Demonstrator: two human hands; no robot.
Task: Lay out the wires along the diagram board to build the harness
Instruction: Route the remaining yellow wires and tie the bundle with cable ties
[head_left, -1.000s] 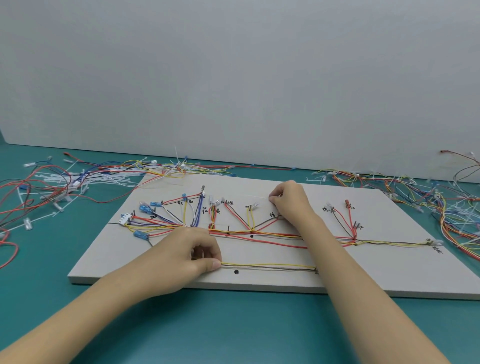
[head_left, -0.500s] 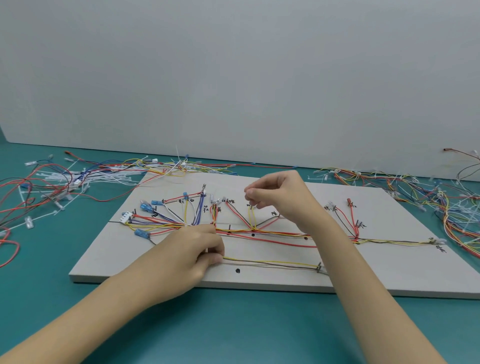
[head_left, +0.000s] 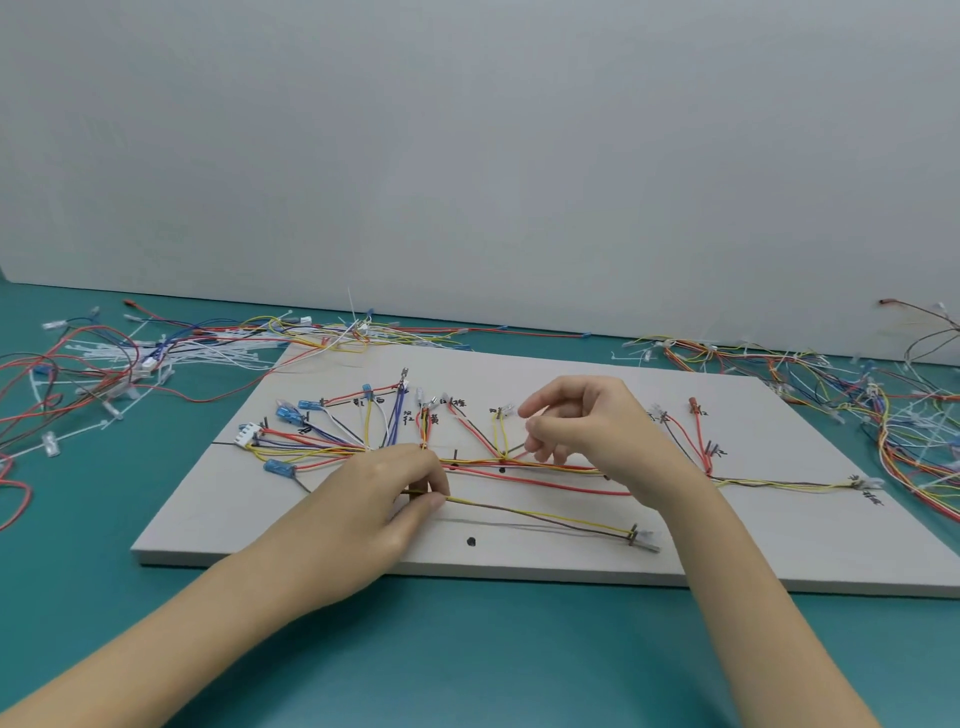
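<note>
yellow and brown, a thin twisted wire pair (head_left: 540, 517) lies near the front edge of the flat pale grey diagram board (head_left: 779, 551). its right end sits in a small clear plug (head_left: 647, 539) by a peg. the left hand (head_left: 379, 499) pinches the left end of this pair between thumb and finger, close to the board. the right hand (head_left: 587, 431) hangs above the middle of the board with fingers loosely curled; i cannot tell if it holds a tiny thing. under it runs the long bundle of red and yellow wires (head_left: 519, 467). to do this step well, i think the left hand should keep the pair snug and straight along its drawn line, and the right hand should come down gently so no laid wire gets bumped.
</note>
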